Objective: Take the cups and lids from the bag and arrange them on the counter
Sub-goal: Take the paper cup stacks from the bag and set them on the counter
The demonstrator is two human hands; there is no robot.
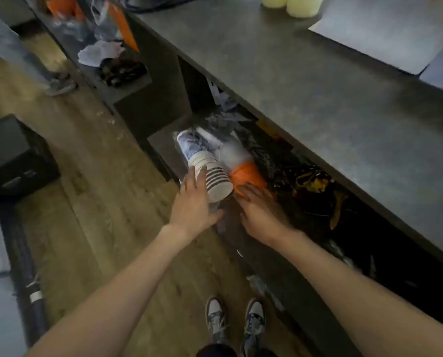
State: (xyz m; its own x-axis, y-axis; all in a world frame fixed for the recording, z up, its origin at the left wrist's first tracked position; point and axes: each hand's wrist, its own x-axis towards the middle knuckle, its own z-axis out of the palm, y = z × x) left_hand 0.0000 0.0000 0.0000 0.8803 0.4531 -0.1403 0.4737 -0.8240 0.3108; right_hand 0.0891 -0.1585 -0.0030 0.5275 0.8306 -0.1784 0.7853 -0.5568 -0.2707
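Observation:
A stack of paper cups (216, 180) with dark stripes lies on its side, sticking out of a clear plastic bag (189, 146) on the shelf under the counter (305, 81). My left hand (193, 206) is wrapped around the near end of that stack. Beside it lies a stack of orange cups (246, 173) with a white sleeve of cups or lids (232, 150) behind it. My right hand (260, 212) rests on the orange stack's near end, fingers spread over it.
The shelf to the right holds dark clutter and a yellow item (313, 180). Pale cream cups (292, 3) and white sheets (385, 29) sit on the far counter. A black box (14, 155) stands on the wooden floor at left. My shoes (235, 320) are below.

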